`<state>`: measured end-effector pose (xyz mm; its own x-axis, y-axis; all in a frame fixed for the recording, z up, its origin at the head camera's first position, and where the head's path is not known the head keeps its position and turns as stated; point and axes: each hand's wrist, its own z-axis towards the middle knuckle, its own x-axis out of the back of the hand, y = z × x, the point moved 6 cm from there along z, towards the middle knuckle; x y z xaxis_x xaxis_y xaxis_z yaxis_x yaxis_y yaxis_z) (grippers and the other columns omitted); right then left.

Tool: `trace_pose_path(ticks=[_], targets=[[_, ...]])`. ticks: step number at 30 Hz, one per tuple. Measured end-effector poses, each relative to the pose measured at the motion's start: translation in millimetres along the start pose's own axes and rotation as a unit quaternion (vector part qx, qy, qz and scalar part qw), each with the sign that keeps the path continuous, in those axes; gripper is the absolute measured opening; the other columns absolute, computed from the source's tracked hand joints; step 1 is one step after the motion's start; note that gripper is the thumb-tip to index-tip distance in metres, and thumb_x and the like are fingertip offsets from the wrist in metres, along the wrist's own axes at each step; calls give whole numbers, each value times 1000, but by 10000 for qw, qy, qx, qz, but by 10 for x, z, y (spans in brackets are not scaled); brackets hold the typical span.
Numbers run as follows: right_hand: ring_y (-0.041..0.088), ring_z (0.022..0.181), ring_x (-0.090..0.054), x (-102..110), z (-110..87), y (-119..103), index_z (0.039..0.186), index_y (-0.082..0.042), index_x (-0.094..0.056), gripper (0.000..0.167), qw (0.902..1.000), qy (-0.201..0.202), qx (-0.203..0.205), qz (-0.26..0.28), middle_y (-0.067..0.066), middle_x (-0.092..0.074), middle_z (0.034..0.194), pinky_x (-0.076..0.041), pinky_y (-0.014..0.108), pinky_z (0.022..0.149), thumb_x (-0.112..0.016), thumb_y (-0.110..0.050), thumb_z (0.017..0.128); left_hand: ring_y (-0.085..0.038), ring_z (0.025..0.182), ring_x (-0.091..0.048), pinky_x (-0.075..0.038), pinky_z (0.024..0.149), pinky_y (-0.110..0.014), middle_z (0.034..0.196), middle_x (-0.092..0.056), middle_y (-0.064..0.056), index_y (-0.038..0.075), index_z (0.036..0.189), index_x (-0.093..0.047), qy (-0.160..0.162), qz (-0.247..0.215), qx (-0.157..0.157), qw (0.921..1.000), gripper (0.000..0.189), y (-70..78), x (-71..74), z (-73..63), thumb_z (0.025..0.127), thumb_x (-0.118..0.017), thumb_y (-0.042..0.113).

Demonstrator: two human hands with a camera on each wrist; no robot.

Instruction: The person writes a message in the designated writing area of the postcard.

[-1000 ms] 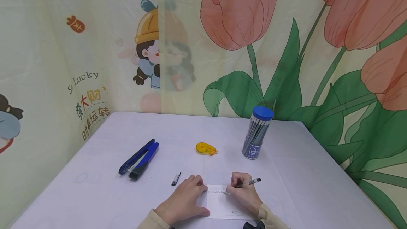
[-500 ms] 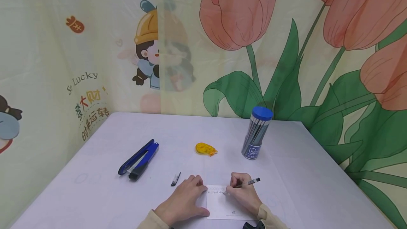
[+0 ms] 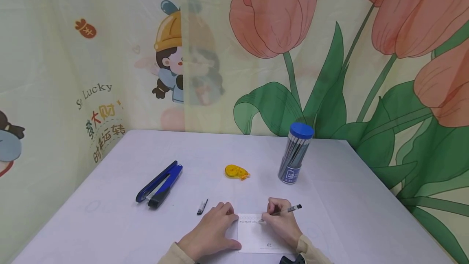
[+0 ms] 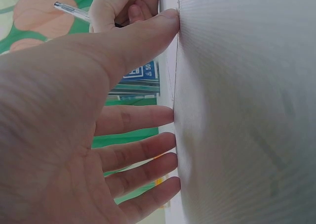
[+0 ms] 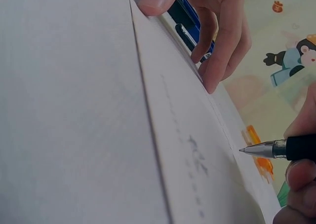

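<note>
My right hand [image 3: 282, 221] pinches a gel pen [image 3: 293, 209], its cap end pointing up to the right. The pen's metal tip [image 5: 254, 150] stands right at the upper part of a small white sheet of paper [image 3: 256, 237] in the head view. A row of small handwriting runs left of the tip, and a printed mark sits lower on the sheet. My left hand [image 3: 212, 231] lies at the sheet's left edge, thumb near the lower corner and fingertips near the upper one. In the left wrist view its fingers [image 4: 140, 147] are spread and fairly straight.
Left of the left hand lies a black and clear pen cap [image 3: 202, 207]. Farther off are a blue and black stapler [image 3: 160, 184], a yellow correction tape [image 3: 236, 171] and a blue-lidded tub of pencils [image 3: 296, 154]. A printed curtain [image 3: 209, 117] hangs behind the white table [image 3: 110, 223].
My right hand with the pen has shifted slightly right along the written row. The left hand and the sheet stay in place.
</note>
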<state>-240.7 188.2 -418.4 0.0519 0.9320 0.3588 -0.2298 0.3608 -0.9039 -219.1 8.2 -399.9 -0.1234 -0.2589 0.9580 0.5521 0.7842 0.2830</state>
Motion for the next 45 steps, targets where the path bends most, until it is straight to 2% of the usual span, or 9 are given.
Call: trace_pose_path(ticks=[19, 45], targets=[[4, 55, -41, 36, -24, -3, 59, -1, -41, 25, 10000, 23, -1, 5, -2, -45, 59, -31, 17, 53, -56, 19, 63, -9, 87, -43, -45, 79, -27, 100, -54, 5, 12, 111, -72, -5, 72, -56, 10000, 62, 26, -7, 18, 68, -79, 56], [5, 56, -41, -5, -4, 0, 59, -2, -41, 25, 9997, -72, 201, -119, -3, -44, 58, -32, 18, 56, -57, 17, 61, -9, 87, -43, -45, 79, -26, 100, -54, 5, 11, 111, -72, 111, 18, -154, 9998, 62, -5, 13, -14, 68, -80, 55]])
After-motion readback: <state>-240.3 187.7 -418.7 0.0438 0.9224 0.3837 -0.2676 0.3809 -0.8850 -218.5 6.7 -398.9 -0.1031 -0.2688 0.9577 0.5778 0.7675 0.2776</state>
